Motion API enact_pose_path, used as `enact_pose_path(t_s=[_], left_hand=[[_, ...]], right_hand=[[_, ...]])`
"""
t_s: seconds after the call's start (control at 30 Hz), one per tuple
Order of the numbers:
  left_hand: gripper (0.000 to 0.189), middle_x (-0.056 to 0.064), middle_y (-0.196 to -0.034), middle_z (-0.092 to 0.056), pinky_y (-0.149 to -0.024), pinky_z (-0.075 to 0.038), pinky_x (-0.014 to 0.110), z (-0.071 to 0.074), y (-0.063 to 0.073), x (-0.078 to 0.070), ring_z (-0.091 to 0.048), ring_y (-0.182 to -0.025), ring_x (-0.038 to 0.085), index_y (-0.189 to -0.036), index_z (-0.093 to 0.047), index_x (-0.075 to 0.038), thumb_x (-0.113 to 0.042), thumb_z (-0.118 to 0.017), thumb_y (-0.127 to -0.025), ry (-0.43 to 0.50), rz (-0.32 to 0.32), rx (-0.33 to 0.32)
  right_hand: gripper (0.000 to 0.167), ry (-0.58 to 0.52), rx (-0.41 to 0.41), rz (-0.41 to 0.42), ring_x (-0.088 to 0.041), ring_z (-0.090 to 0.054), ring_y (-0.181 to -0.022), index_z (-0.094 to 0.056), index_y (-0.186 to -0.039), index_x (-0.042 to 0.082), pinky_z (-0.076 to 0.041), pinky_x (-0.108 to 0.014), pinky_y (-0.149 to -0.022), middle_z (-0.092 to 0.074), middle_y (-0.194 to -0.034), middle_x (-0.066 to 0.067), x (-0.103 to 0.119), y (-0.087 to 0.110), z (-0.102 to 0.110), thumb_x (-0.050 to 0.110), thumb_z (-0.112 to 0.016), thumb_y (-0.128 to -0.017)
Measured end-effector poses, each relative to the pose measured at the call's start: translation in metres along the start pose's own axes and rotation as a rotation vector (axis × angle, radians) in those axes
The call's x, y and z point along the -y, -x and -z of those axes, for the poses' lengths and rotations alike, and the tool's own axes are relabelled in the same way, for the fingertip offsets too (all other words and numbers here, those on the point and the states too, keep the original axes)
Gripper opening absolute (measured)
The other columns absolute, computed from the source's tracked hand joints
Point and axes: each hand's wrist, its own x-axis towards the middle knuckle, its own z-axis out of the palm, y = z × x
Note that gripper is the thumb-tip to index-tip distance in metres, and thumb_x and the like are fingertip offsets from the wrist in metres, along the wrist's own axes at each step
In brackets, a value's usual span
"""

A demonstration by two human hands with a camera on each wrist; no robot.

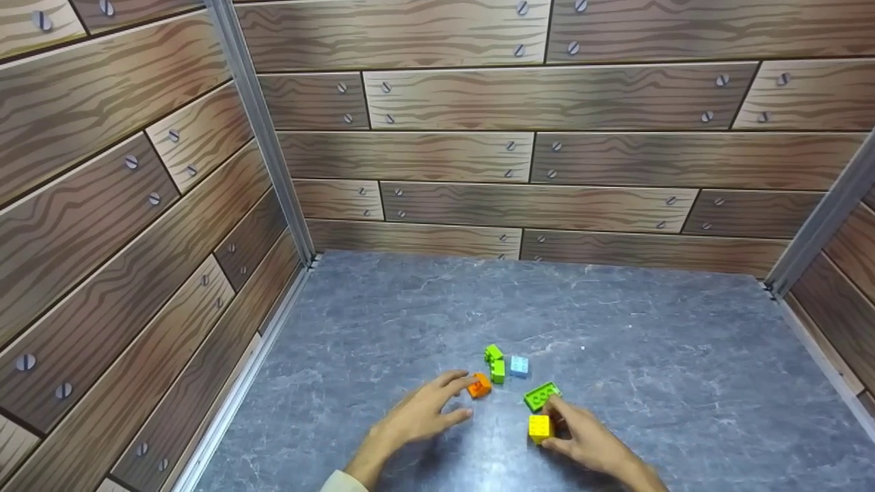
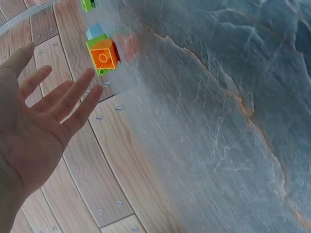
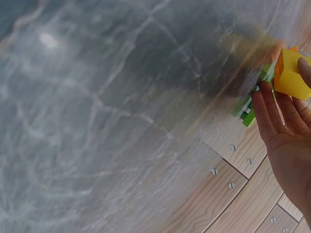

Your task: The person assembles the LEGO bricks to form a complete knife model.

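Observation:
In the head view my right hand (image 1: 581,437) grips a yellow toy brick (image 1: 540,428) between thumb and fingers. The right wrist view also has the yellow brick (image 3: 291,75) pinched by the right hand (image 3: 291,141). Just beyond it, a green brick (image 1: 542,396) lies with its hollow underside up. My left hand (image 1: 429,408) hovers with fingers spread, holding nothing. Its fingertips come close to an orange brick (image 1: 479,385); whether they touch is unclear from above, but the left wrist view has a gap between the fingers and the orange brick (image 2: 103,58).
Two small green bricks (image 1: 497,371) and a light blue brick (image 1: 519,366) lie behind the orange one. The grey marbled tabletop (image 1: 383,307) is bounded by wood-patterned walls (image 1: 437,157) at the back and both sides, with metal corner posts (image 1: 263,130).

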Motion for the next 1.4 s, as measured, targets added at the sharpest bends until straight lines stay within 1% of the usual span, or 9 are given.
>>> enact_pose_path(t_s=[0.07, 0.17, 0.33, 0.53, 0.7, 0.83, 1.0, 1.23, 1.4], left_hand=[[0.059, 0.000, -0.162, -0.042, -0.098, -0.054, 0.045, -0.001, -0.002, -0.002, -0.060, -0.126, 0.015, -0.158, -0.045, -0.029, -0.048, -0.059, -0.104, -0.006, -0.001, 0.006], [0.058, -0.002, -0.162, -0.042, -0.101, -0.053, 0.046, -0.003, -0.005, -0.007, -0.058, -0.130, 0.016, -0.158, -0.045, -0.034, -0.047, -0.061, -0.104, -0.006, -0.006, 0.011], [0.057, -0.003, -0.161, -0.043, -0.106, -0.049, 0.048, -0.008, -0.010, -0.015, -0.052, -0.138, 0.020, -0.157, -0.042, -0.041, -0.043, -0.062, -0.104, 0.024, -0.053, -0.001], [0.059, 0.003, -0.158, -0.046, -0.100, -0.053, 0.035, -0.016, -0.017, -0.021, -0.061, -0.128, 0.016, -0.159, -0.042, -0.034, -0.034, -0.064, -0.104, 0.099, -0.167, -0.040], [0.059, 0.006, -0.158, -0.046, -0.094, -0.056, 0.036, -0.022, -0.022, -0.027, -0.064, -0.123, 0.017, -0.159, -0.043, -0.028, -0.033, -0.065, -0.104, 0.180, -0.223, -0.028], [0.059, 0.009, -0.158, -0.046, -0.092, -0.057, 0.036, -0.029, -0.026, -0.028, -0.065, -0.121, 0.019, -0.158, -0.044, -0.026, -0.032, -0.066, -0.103, 0.225, -0.231, -0.027], [0.059, 0.007, -0.157, -0.047, -0.093, -0.056, 0.033, -0.037, -0.030, -0.030, -0.067, -0.119, 0.020, -0.158, -0.045, -0.027, -0.031, -0.066, -0.103, 0.265, -0.221, -0.026], [0.056, 0.003, -0.154, -0.051, -0.094, -0.055, 0.031, -0.044, -0.033, -0.034, -0.067, -0.118, 0.019, -0.156, -0.048, -0.024, -0.028, -0.067, -0.103, 0.337, -0.218, -0.025], [0.054, 0.003, -0.152, -0.052, -0.092, -0.055, 0.027, -0.048, -0.036, -0.035, -0.068, -0.113, 0.015, -0.154, -0.051, -0.019, -0.028, -0.067, -0.103, 0.373, -0.215, -0.020]], right_hand=[[0.035, 0.014, 0.000, -0.013, -0.017, -0.066, -0.095, -0.053, -0.112, 0.012, -0.058, -0.037, -0.081, -0.066, -0.105, -0.003, 0.000, 0.000, -0.001, 0.020, -0.081, -0.091], [0.035, 0.030, -0.007, -0.022, -0.016, -0.065, -0.096, -0.054, -0.112, 0.013, -0.057, -0.037, -0.081, -0.064, -0.106, -0.002, 0.001, -0.001, -0.002, 0.021, -0.080, -0.091], [0.034, 0.051, -0.018, -0.019, -0.013, -0.062, -0.097, -0.055, -0.113, 0.016, -0.056, -0.034, -0.082, -0.063, -0.106, 0.000, -0.001, -0.004, -0.006, 0.022, -0.080, -0.092], [0.034, 0.046, -0.003, -0.040, -0.013, -0.060, -0.096, -0.054, -0.113, 0.016, -0.054, -0.035, -0.081, -0.061, -0.105, 0.001, -0.003, -0.006, -0.006, 0.023, -0.080, -0.092], [0.036, 0.043, -0.005, -0.039, -0.012, -0.059, -0.097, -0.054, -0.112, 0.017, -0.052, -0.035, -0.080, -0.060, -0.105, 0.001, -0.004, -0.005, -0.005, 0.023, -0.082, -0.091], [0.036, 0.057, -0.010, -0.018, -0.012, -0.059, -0.098, -0.054, -0.112, 0.017, -0.052, -0.036, -0.082, -0.060, -0.107, 0.002, -0.006, -0.003, -0.007, 0.022, -0.082, -0.090], [0.037, 0.074, -0.013, -0.021, -0.015, -0.060, -0.101, -0.055, -0.114, 0.018, -0.053, -0.038, -0.086, -0.061, -0.111, 0.003, -0.006, -0.001, -0.008, 0.025, -0.083, -0.090], [0.048, -0.020, -0.021, 0.006, -0.022, -0.066, -0.104, -0.057, -0.127, 0.007, -0.056, -0.040, -0.091, -0.064, -0.122, -0.006, -0.008, 0.002, -0.005, 0.023, -0.082, -0.090], [0.056, -0.069, -0.009, -0.027, -0.031, -0.067, -0.109, -0.054, -0.136, 0.005, -0.056, -0.044, -0.092, -0.063, -0.130, -0.015, -0.008, 0.004, 0.002, 0.021, -0.082, -0.090]])
